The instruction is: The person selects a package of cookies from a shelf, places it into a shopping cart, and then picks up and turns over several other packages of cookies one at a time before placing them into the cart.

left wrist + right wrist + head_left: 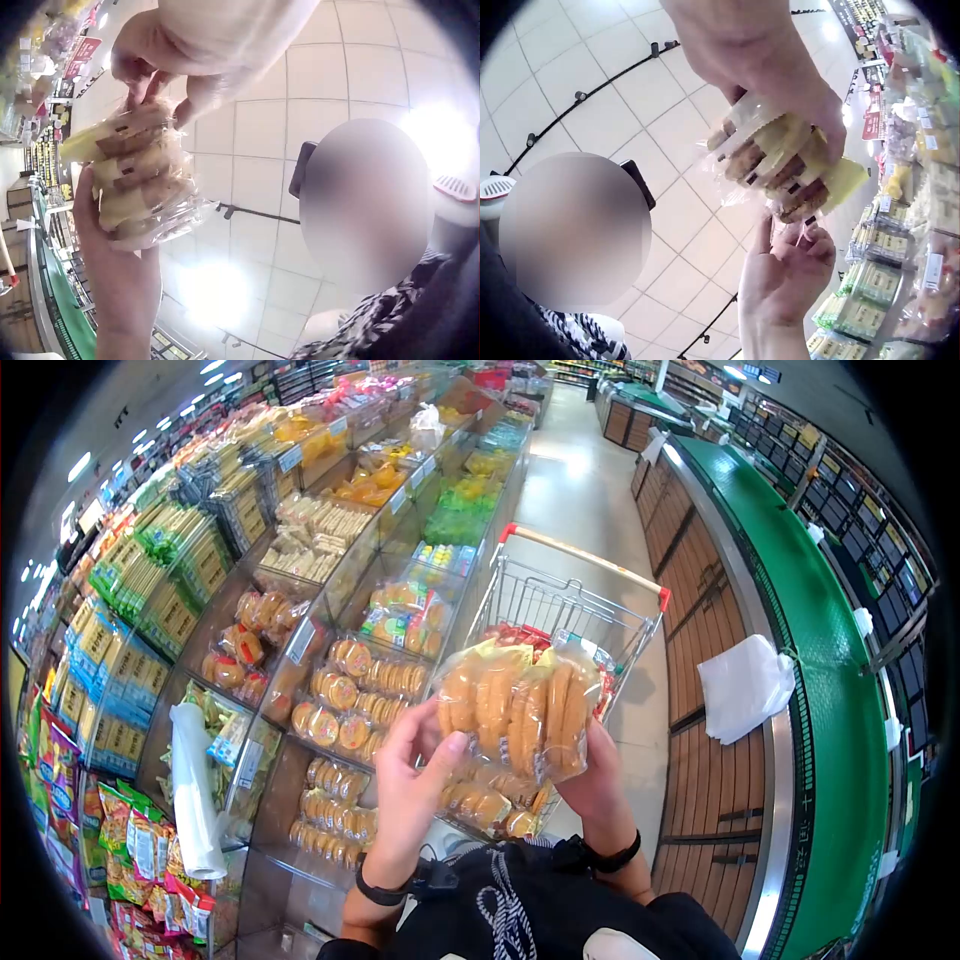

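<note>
Several clear packs of round golden cookies (515,705) are held together in a row between both hands, in front of the body. My left hand (412,768) grips the row from the left, its thumb lying along the front of the packs. From the right, my right hand (597,775) holds the other end, its fingers mostly hidden behind the plastic. Yellow paper shows along one side of the packs (142,180) in the left wrist view. The right wrist view has the left hand (787,270) pinching the lower end of the packs (780,169).
A shopping cart (575,585) with packaged goods stands just beyond the hands. Bins of packed cookies (335,800) line the left, with a plastic bag roll (195,790) over them. A green-topped counter (800,610) with white bags (745,688) runs along the right.
</note>
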Tool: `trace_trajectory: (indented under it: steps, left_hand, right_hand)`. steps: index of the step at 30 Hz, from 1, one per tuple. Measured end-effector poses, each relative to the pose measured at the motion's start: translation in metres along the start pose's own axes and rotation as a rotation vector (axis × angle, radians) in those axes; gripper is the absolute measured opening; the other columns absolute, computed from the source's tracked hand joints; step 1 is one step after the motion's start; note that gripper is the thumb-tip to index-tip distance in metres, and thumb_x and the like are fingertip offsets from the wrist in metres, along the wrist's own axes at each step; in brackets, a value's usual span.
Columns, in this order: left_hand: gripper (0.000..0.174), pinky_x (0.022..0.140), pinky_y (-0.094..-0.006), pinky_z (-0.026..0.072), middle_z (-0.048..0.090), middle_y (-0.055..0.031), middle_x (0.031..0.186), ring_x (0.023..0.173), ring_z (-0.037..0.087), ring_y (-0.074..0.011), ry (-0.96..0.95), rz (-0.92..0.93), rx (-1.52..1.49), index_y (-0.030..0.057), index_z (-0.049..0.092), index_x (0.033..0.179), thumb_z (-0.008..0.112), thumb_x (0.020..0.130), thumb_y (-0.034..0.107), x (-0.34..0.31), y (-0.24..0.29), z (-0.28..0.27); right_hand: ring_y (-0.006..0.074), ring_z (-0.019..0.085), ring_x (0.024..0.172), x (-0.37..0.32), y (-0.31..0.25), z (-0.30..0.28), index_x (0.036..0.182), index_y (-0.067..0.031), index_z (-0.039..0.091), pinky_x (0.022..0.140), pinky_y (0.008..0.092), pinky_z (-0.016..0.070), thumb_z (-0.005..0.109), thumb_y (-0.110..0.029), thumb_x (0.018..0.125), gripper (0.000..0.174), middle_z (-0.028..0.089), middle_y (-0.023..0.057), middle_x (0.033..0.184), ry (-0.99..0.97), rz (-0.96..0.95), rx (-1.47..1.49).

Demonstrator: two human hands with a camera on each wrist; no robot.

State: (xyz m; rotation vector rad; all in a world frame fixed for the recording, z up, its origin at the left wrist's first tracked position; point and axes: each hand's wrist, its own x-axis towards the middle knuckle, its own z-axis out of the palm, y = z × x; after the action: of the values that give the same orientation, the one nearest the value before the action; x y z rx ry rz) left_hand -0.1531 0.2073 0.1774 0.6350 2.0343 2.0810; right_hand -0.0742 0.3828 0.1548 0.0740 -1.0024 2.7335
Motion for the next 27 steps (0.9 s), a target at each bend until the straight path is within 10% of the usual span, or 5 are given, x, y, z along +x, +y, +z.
trace_trajectory:
  steps: [4, 8, 13, 22, 27]
  left_hand:
    - [0.062, 0.097, -0.0308, 0.0288, 0.041, -0.01, 0.12, 0.113, 0.039, -0.0161, -0.024, 0.245, 0.023, -0.0037, 0.033, 0.129, 0.062, 0.077, 0.015, 0.004, -0.015, 0.008]
    - [0.084, 0.104, -0.0329, 0.0197, 0.025, -0.0122, 0.136, 0.127, 0.023, -0.0214, -0.273, 0.058, -0.376, 0.0008, 0.008, 0.138, 0.064, 0.077, 0.016, 0.008, 0.006, 0.029]
    - [0.075, 0.1, -0.0316, 0.0275, 0.036, -0.011, 0.13, 0.12, 0.034, -0.018, -0.332, -0.134, -0.494, -0.0003, 0.018, 0.135, 0.065, 0.078, 0.018, 0.012, -0.009, 0.029]
    - [0.045, 0.087, -0.0272, 0.0401, 0.053, -0.0092, 0.111, 0.101, 0.05, -0.0133, -0.202, -0.279, -0.341, -0.0028, 0.04, 0.123, 0.052, 0.088, 0.022, 0.015, -0.023, 0.035]
    - [0.041, 0.072, -0.0248, 0.045, 0.06, -0.0074, 0.092, 0.081, 0.055, -0.0103, -0.212, -0.249, -0.086, -0.0028, 0.051, 0.111, 0.044, 0.091, 0.033, 0.018, -0.043, 0.036]
  right_hand:
    - [0.0219, 0.046, 0.113, -0.005, -0.003, -0.007, 0.128, -0.0025, 0.035, 0.093, 0.0394, 0.0389, 0.036, -0.026, 0.092, 0.043, 0.046, 0.0098, 0.124, 0.034, -0.002, 0.075]
    - [0.021, 0.049, 0.109, -0.008, -0.007, 0.004, 0.127, -0.0015, 0.036, 0.091, 0.0395, 0.0408, 0.035, -0.025, 0.093, 0.041, 0.048, 0.0098, 0.122, 0.143, -0.041, 0.005]
    - [0.0195, 0.052, 0.105, -0.01, -0.024, 0.001, 0.124, -0.0003, 0.038, 0.089, 0.0383, 0.0426, 0.037, -0.024, 0.094, 0.039, 0.052, 0.0087, 0.116, 0.374, 0.016, -0.373]
    - [0.0189, 0.052, 0.105, -0.002, -0.016, -0.017, 0.122, -0.0009, 0.039, 0.088, 0.0326, 0.0434, 0.041, -0.024, 0.092, 0.037, 0.051, 0.0084, 0.115, 0.339, 0.053, -0.133]
    - [0.0232, 0.048, 0.111, 0.002, -0.021, -0.012, 0.128, -0.0092, 0.038, 0.089, 0.0465, 0.0419, 0.033, -0.035, 0.094, 0.043, 0.047, 0.0071, 0.125, 0.404, 0.232, -0.002]
